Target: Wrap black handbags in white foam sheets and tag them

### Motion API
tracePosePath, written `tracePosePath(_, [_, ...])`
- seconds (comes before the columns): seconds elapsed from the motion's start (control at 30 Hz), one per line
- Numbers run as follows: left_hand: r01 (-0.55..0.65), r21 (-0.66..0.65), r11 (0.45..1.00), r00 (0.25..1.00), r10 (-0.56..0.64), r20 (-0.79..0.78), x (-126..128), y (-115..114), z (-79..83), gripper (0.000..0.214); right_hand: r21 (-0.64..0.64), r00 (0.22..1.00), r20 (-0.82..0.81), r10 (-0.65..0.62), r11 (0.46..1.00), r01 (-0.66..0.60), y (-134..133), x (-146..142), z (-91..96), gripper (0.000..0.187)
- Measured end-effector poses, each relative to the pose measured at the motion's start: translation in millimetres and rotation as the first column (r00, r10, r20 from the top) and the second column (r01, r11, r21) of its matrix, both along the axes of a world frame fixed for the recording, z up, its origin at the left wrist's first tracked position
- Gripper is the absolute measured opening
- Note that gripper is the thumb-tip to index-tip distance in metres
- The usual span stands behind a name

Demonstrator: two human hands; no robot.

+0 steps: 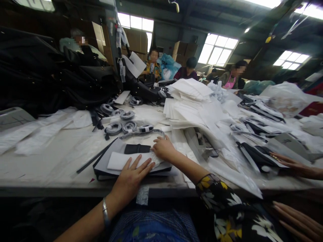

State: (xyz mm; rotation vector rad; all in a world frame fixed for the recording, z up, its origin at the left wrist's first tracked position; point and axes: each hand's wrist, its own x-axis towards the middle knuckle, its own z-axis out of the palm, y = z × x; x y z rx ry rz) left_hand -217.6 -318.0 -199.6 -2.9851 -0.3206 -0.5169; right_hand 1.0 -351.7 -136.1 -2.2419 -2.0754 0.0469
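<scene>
A flat grey bag (104, 160) lies at the near table edge with a white folded sheet (117, 160) and a black folded strap (137, 149) on top. My left hand (131, 176), a bangle on its wrist, lies flat with fingers spread on the white sheet's right end. Just right of the black strap is my right hand (163, 148), which reaches in from a floral sleeve. Its fingers are curled down onto crinkled clear plastic wrap (155, 158) over the sheet's end.
Coiled wrapped straps (128, 127) lie behind the grey bag. Stacks of white sheets (189, 101) fill the middle and black bags (50, 77) pile up at left. Another person's hand (292, 165) reaches in from the right by black straps (254, 155). Several people sit at the far side.
</scene>
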Motion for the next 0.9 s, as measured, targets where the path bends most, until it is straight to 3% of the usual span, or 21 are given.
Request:
tracePosePath(0.07, [-0.003, -0.006, 1.000, 1.000, 0.003, 0.006, 0, 1, -0.5, 0.080, 0.247, 0.995, -0.072, 0.069, 0.968, -0.049, -35, -11, 7.1, 0.026])
tracePosePath(0.13, [0.002, -0.021, 1.000, 1.000, -0.002, 0.008, 0, 1, -1.0, 0.077, 0.491, 0.948, -0.144, 0.284, 0.852, -0.181, -78, -28, 2.1, 0.024])
tracePosePath(0.17, [0.007, -0.031, 1.000, 1.000, -0.007, 0.008, 0, 1, -1.1, 0.075, 0.550, 0.904, -0.154, 0.398, 0.795, -0.256, -97, -38, -5.6, 0.023])
tracePosePath(0.23, [0.010, -0.048, 0.999, 1.000, -0.009, 0.010, 0, 1, -0.7, 0.074, 0.535, 0.854, -0.113, 0.508, 0.755, -0.378, -126, -59, -30.4, 0.027])
tracePosePath(0.3, [0.009, -0.056, 0.998, 1.000, -0.008, 0.012, 0, 1, 0.4, 0.074, 0.484, 0.878, -0.020, 0.479, 0.772, -0.411, -135, -76, -61.3, 0.031])
tracePosePath(0.37, [0.011, -0.049, 0.999, 1.000, -0.010, 0.010, 0, 1, 1.9, 0.075, 0.503, 0.905, 0.065, 0.421, 0.769, -0.394, -127, -85, -88.8, 0.030])
tracePosePath(0.47, [0.017, -0.024, 1.000, 1.000, -0.017, -0.013, 0, 1, 4.3, 0.079, 0.624, 0.908, 0.068, 0.413, 0.693, -0.361, -109, -84, -110.0, 0.021])
tracePosePath(0.53, [0.020, -0.002, 1.000, 0.999, -0.021, -0.028, -1, 2, 5.5, 0.081, 0.685, 0.905, 0.010, 0.426, 0.656, -0.317, -108, -78, -111.5, 0.018])
tracePosePath(0.6, [0.024, 0.020, 1.000, 0.999, -0.023, -0.031, -1, 1, 5.9, 0.080, 0.710, 0.903, -0.058, 0.426, 0.654, -0.263, -120, -72, -108.4, 0.021])
tracePosePath(0.77, [0.022, 0.040, 0.999, 0.999, -0.021, -0.025, -1, 0, 2.8, 0.080, 0.699, 0.904, -0.182, 0.387, 0.697, -0.158, -161, -71, -100.6, 0.028])
tracePosePath(0.9, [0.025, 0.041, 0.999, 0.999, -0.024, -0.034, -2, -3, -0.3, 0.080, 0.694, 0.898, -0.211, 0.386, 0.706, -0.140, -166, -84, -88.3, 0.025])
